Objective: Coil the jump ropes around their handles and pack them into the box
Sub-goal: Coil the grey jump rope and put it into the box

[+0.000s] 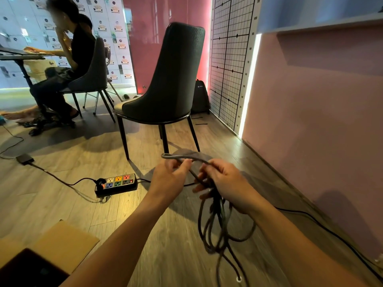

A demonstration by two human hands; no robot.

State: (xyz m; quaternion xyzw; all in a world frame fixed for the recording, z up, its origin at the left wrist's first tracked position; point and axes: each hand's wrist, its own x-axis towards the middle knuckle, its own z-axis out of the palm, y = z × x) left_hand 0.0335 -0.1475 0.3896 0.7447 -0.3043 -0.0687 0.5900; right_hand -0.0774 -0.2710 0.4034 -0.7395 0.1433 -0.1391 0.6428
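Rope: jump rope (219, 224) held in mid-air, centre near, loops dangling.
Fingers: left hand (170, 177) pinches the top bend; right hand (226, 183) grips the gathered strands.
Risk: loose loops likely to tangle or slip free of the grip.
Packing: box (62, 241) near left, well apart.

Public indoor venue with a locker area: banks of small white lockers (119, 27) line the wall far beyond the left hand (172, 177). A numbered measuring grid (230, 59) and a lit pink wall (310, 121) rise beyond the right hand (226, 181). An upholstered chair (172, 79) stands just ahead of both on wood-look flooring (62, 204).
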